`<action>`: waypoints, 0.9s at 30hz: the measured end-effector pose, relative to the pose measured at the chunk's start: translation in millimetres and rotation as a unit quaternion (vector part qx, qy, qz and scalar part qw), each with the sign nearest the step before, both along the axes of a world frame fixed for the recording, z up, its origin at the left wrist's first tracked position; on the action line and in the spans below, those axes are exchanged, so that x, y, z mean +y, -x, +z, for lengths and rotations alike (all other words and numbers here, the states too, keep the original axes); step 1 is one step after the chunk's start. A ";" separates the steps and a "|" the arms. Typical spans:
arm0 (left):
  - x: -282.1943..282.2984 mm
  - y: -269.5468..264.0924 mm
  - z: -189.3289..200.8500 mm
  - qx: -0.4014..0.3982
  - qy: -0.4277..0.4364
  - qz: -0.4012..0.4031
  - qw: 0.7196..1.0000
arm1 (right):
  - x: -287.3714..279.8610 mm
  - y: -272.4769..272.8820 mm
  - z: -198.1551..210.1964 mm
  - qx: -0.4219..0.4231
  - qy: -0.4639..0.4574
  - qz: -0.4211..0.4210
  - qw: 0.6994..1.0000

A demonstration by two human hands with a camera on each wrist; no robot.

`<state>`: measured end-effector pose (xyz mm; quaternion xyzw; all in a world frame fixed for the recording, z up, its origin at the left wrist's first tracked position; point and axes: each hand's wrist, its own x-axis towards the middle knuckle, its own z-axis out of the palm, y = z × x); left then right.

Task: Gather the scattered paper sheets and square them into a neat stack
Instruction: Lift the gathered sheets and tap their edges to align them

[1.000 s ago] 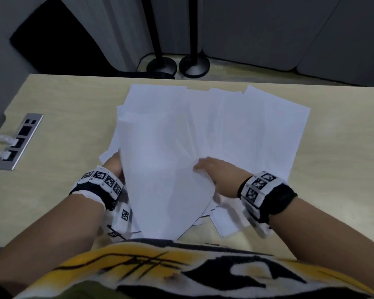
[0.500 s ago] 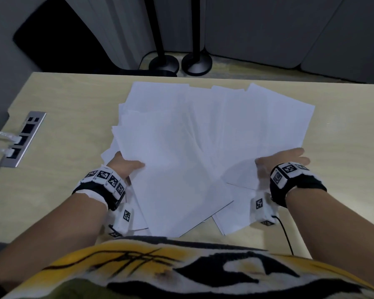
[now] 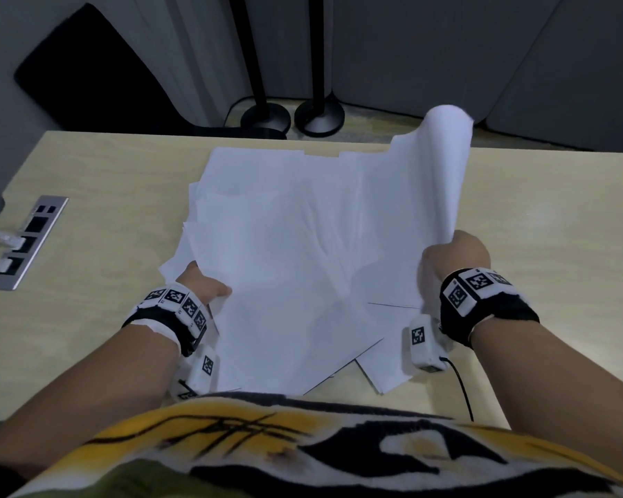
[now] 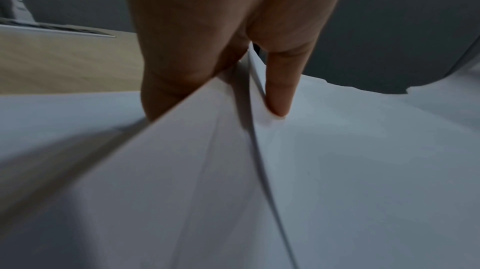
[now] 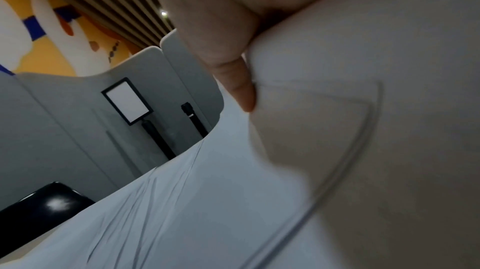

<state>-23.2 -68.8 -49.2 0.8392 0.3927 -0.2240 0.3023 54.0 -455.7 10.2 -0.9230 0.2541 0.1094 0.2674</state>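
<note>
White paper sheets (image 3: 285, 253) fanned lengthwise away; left hand (image 3: 204, 287) and right hand (image 3: 454, 255) pinch edges.

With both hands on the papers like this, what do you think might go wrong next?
The right hand pinches a few raised sheets by one edge. They curl over at the top, so they may crease or slip free. The left hand holds only the left edge of the spread pile, so pulling inward could buckle the sheets rather than align them. Some near corners lie close to the desk edge and might slide off.
</note>
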 end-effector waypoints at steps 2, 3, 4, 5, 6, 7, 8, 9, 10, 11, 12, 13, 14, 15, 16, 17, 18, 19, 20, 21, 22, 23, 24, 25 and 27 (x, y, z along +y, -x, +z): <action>-0.6 0.1 0.9 -0.001 -0.001 -0.003 1.000 | 1.7 0.4 9.8 -0.022 -0.024 -0.008 0.999; -0.8 -0.2 0.4 -0.004 0.000 0.000 1.000 | 2.8 0.4 13.0 -0.008 -0.034 0.003 0.999; -1.6 -0.1 1.3 -0.004 -0.001 0.000 1.000 | 3.6 0.6 14.4 0.024 -0.034 0.029 0.999; -1.7 -0.4 0.8 -0.004 -0.001 0.002 1.000 | 3.4 1.0 14.5 0.060 -0.027 0.056 0.996; -3.1 -0.1 2.5 -0.003 -0.002 -0.002 1.000 | 4.1 2.0 14.3 0.079 -0.013 0.074 0.994; -3.0 -0.5 2.1 -0.003 -0.001 -0.004 1.000 | 3.6 2.4 14.5 0.081 0.001 0.079 0.994; -3.6 -0.6 3.2 -0.004 -0.002 -0.006 1.000 | 3.3 3.2 16.0 0.075 0.008 0.074 0.994; -4.0 -0.7 4.1 -0.005 -0.001 -0.004 1.000 | 2.1 4.1 18.2 0.064 0.018 0.062 0.996; -4.8 -0.4 5.3 -0.005 -0.003 -0.005 1.000 | -0.2 4.9 22.8 0.047 0.033 0.050 0.997; -4.7 -0.6 5.4 -0.005 -0.003 -0.005 1.000 | -2.8 5.0 29.3 0.022 0.045 0.037 0.998; -6.1 -0.4 7.4 -0.003 -0.003 -0.010 1.000 | -6.4 4.8 35.9 -0.010 0.048 0.024 0.999; -6.3 -0.7 8.2 -0.003 -0.001 -0.012 1.000 | -9.6 4.4 43.9 -0.045 0.045 0.007 0.998; -6.7 -0.7 8.9 -0.001 0.000 -0.015 1.000 | -13.2 3.1 52.2 -0.077 0.038 -0.015 0.996; -7.5 -0.7 10.3 -0.001 0.000 -0.011 1.000 | -16.4 2.4 61.3 -0.107 0.026 -0.036 0.993; -8.3 -0.6 11.3 -0.001 -0.003 -0.008 1.000 | -18.1 2.5 69.8 -0.142 0.013 -0.053 0.988; -8.6 -0.4 11.7 -0.002 -0.005 -0.004 1.000 | -18.3 2.7 78.0 -0.180 -0.004 -0.070 0.981; -9.9 0.5 13.3 -0.003 -0.005 -0.005 1.000 | -17.6 2.9 85.8 -0.220 -0.024 -0.087 0.971; -10.3 0.6 13.6 -0.006 -0.002 -0.004 1.000 | -14.9 3.9 92.8 -0.259 -0.051 -0.097 0.960; -10.8 0.7 13.4 -0.009 0.000 -0.006 1.000 | -10.6 4.2 99.7 -0.292 -0.082 -0.101 0.948; -11.6 0.8 14.4 -0.011 0.001 -0.003 1.000 | -5.0 3.8 105.2 -0.316 -0.122 -0.103 0.935; -12.9 1.6 15.0 -0.013 0.002 -0.003 1.000 | 2.5 3.0 109.9 -0.335 -0.173 -0.105 0.920; -13.6 2.1 15.0 -0.014 0.001 0.003 1.000 | 11.3 3.4 115.8 -0.353 -0.234 -0.107 0.899; -15.6 3.1 16.5 -0.015 0.000 0.006 1.000 | 20.3 5.2 122.0 -0.367 -0.298 -0.113 0.874; -17.2 4.4 18.8 -0.014 -0.001 0.007 1.000 | 28.2 7.8 127.1 -0.376 -0.354 -0.116 0.849; -19.0 6.2 22.8 -0.016 0.001 0.006 1.000 | 43.4 14.0 132.9 -0.360 -0.418 -0.098 0.828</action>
